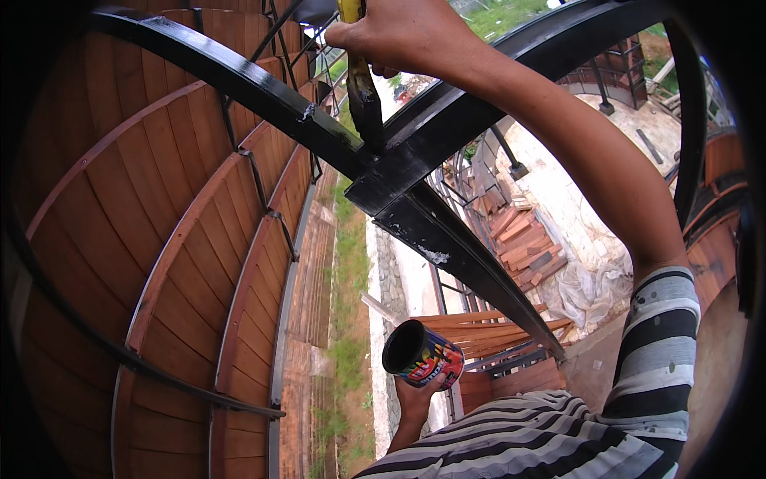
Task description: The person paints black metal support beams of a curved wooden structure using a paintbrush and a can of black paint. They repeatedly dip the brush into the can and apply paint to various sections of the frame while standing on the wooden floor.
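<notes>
"Head view: what are the surfaces like?"

"Glossy black beams (239, 76), some curved, meet at a corner and carry pale flecks (scuffs or drips, I cannot tell). On the left, a wall (187, 255) of reddish-brown wooden slats bows outward."

"Any labels?"

"The round can (439, 361) wears a multicoloured wrap with lettering; its mouth is open, dark inside."

"And the hands?"

"The right hand (403, 32) is closed round a yellow-handled paintbrush (364, 92), bristles down at the beam corner. The left hand (415, 397) cups the can from beneath."

Paintbrush (365, 97) cut off above; can (436, 363) partly hides left fingers (412, 394).
</notes>
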A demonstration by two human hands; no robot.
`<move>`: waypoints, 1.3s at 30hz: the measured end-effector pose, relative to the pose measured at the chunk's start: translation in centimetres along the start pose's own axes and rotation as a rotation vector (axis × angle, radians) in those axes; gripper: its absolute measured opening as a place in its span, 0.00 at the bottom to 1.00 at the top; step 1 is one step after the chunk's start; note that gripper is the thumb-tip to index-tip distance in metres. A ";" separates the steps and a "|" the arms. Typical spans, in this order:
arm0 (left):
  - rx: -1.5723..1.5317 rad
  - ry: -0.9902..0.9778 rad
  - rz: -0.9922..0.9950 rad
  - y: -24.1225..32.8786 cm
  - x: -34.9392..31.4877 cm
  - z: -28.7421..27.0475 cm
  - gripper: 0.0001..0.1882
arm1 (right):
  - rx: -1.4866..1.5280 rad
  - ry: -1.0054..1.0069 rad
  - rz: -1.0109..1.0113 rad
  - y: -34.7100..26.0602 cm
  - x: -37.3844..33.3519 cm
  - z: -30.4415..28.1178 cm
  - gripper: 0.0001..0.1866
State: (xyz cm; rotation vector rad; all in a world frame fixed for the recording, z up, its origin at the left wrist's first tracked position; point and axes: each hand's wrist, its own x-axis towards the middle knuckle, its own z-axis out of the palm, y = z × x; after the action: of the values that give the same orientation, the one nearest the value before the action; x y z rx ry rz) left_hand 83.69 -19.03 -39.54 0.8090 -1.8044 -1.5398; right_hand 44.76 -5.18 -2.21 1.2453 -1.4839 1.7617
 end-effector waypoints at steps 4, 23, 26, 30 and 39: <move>-0.013 -0.025 0.008 0.6 0.7 0.4 0.47 | -0.097 0.115 0.005 -0.9 2.2 2.1 0.16; -0.114 0.056 0.127 0.7 0.8 0.3 0.45 | 1.201 0.342 0.202 -5.5 24.5 8.0 0.15; -0.120 0.066 0.138 0.8 0.4 0.4 0.45 | 1.236 0.368 0.287 -4.1 24.2 9.3 0.15; -0.115 0.066 0.105 -0.4 0.4 0.3 0.45 | 0.971 0.258 0.430 1.2 22.2 7.4 0.15; -0.090 0.065 0.107 -0.1 -0.8 0.4 0.43 | 0.635 -0.063 0.292 -0.2 18.4 3.4 0.15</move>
State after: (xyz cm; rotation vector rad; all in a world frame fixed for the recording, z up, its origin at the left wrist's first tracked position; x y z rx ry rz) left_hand 83.82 -18.19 -39.71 0.7005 -1.6911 -1.4980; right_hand 37.82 -11.45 13.96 1.4343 -1.2196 2.5404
